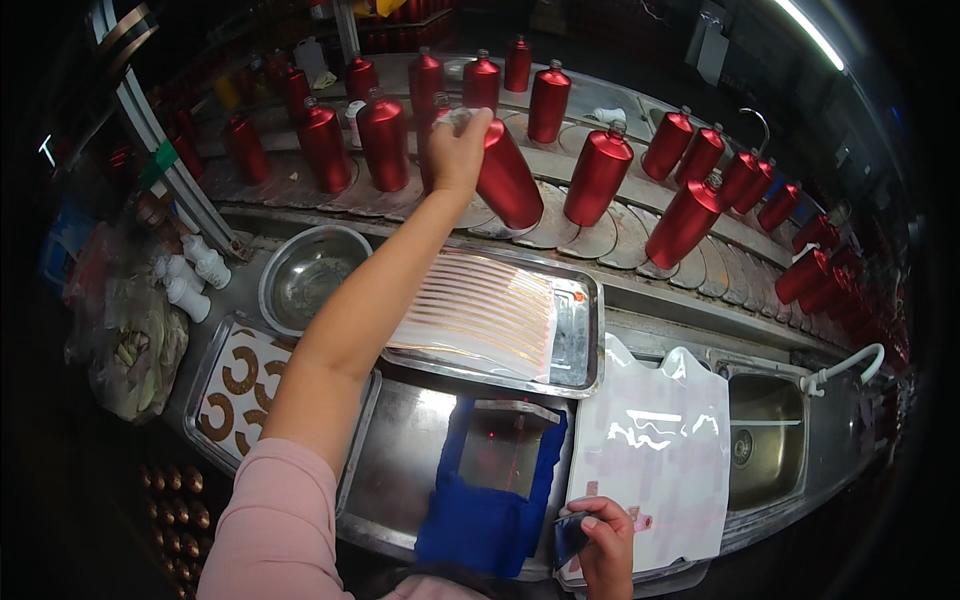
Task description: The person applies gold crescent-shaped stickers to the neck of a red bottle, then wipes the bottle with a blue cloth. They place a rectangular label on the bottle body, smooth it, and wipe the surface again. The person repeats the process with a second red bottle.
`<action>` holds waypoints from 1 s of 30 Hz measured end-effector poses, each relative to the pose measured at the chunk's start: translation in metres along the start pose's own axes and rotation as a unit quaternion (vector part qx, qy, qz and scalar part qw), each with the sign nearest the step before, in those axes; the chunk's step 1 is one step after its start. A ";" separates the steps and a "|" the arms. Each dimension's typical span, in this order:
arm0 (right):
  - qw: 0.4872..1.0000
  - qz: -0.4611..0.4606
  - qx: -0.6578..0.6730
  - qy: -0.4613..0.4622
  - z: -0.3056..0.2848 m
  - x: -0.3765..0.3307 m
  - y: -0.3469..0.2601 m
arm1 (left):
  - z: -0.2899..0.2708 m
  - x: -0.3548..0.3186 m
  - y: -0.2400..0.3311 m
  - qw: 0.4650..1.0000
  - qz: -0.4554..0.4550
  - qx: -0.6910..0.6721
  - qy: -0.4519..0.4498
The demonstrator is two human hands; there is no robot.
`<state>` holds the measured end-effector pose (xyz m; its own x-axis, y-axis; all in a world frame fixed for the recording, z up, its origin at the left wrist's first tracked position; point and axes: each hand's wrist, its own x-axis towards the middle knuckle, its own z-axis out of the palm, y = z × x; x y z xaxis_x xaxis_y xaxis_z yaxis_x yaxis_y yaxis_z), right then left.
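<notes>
Tilted, glossy red cylindrical bottle (511, 185) gripped near top by fingers of left hand (459, 155) — body thus left uncovered; dark flat piece (571, 538) pinched by fingers of right hand (609, 545).

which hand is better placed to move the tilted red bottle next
Probably the left hand: it grips the tilted red bottle near its neck. The right hand is well away, holding a dark flat piece.
</notes>
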<state>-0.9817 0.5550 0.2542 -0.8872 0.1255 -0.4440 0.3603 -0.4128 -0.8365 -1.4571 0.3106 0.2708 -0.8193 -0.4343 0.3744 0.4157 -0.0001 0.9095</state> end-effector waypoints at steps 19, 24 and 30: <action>0.954 -0.101 -0.240 -0.145 0.049 -0.028 -0.013 | -0.253 -0.206 0.150 0.876 -0.357 -0.324 -0.012; 0.937 -0.120 -0.278 -0.177 0.057 -0.034 -0.010 | -0.239 -0.256 0.190 0.974 -0.181 -0.090 -0.100; 0.942 -0.121 -0.276 -0.147 0.041 -0.035 -0.022 | -0.212 -0.301 0.197 0.979 -0.118 0.057 -0.158</action>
<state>-0.9705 0.5229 0.3007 -0.9746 -0.1342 -0.1795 0.1610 0.1381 -0.9772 -1.0446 0.2502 0.2993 -0.9761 -0.1332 0.1717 0.1678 0.0405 0.9850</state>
